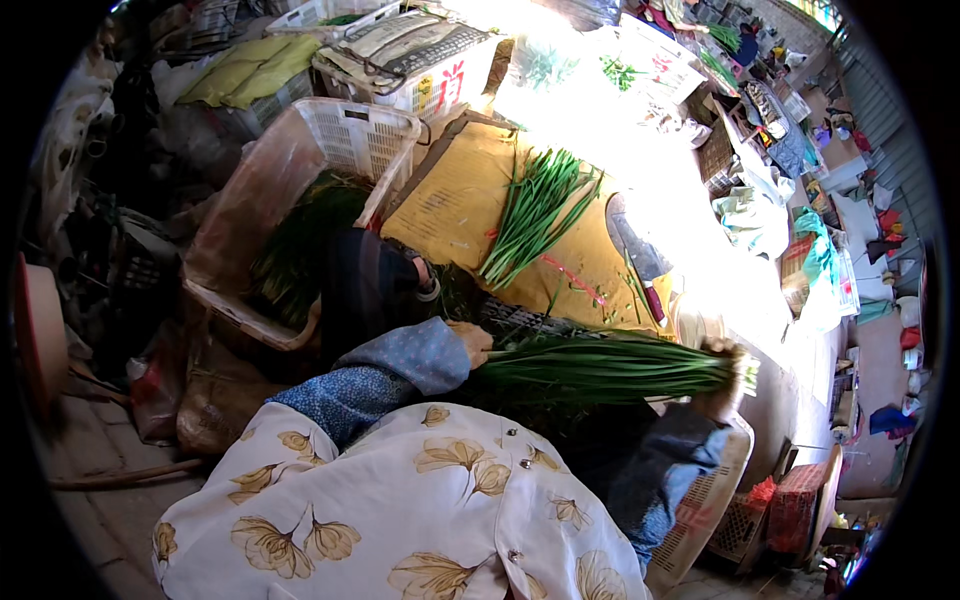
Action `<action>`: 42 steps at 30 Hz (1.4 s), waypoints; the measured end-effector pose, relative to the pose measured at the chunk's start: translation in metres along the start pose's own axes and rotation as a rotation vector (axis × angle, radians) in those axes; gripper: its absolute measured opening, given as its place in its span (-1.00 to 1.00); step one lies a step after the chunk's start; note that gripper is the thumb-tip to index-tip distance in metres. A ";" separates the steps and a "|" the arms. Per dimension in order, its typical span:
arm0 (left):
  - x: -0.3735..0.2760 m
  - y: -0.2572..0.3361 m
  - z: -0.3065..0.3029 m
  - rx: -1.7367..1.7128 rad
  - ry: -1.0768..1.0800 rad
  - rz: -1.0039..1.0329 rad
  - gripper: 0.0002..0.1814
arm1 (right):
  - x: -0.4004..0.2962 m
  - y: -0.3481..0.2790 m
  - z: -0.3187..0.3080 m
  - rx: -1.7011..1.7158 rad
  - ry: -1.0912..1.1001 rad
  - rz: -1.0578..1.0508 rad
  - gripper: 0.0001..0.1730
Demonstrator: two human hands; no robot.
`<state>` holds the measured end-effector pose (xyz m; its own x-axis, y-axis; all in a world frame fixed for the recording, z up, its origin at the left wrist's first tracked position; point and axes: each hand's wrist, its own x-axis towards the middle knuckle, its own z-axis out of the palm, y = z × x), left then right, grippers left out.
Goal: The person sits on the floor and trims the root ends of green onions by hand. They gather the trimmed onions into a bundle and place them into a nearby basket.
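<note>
A long bunch of green leafy stalks, apparently garlic chives (607, 367), lies across in front of me. My right hand (721, 375) is closed around its pale stem ends. At the leaf tips is my left hand (472, 343), partly hidden by its blue sleeve; its fingers are hard to make out. Beyond them, a smaller bunch of chives (536, 214) rests on a yellow sheet-covered surface (442, 195). A knife with a dark red handle (654, 304) lies near that surface's right edge, close to a pinkish-red tie strip (574, 279).
On the left, a white plastic crate (360, 139) holds more greens. Another crate (694, 517) stands low at the right. Covered crates (442, 86) are stacked beyond. A person (675, 15) is in the far background among bundles of greens.
</note>
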<state>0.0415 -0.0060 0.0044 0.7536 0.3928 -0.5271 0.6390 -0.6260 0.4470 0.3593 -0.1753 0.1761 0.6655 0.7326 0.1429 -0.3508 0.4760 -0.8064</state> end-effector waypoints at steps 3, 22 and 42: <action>0.029 -0.031 0.047 0.028 -0.181 0.044 -0.61 | 0.006 -0.038 -0.025 -0.214 0.121 -0.213 -0.78; -0.052 0.131 -0.157 -2.168 -0.743 0.717 -0.50 | -0.052 0.046 0.168 -1.026 -0.836 -0.790 -0.59; 0.079 0.025 0.042 -1.888 -0.445 0.147 -0.64 | -0.099 0.241 -0.028 0.669 -0.218 1.315 -0.47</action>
<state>0.1106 -0.0193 -0.0566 0.9151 0.0521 -0.3999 0.1303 0.9003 0.4154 0.2273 -0.1473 -0.0482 -0.4471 0.8314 -0.3299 -0.8761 -0.4814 -0.0258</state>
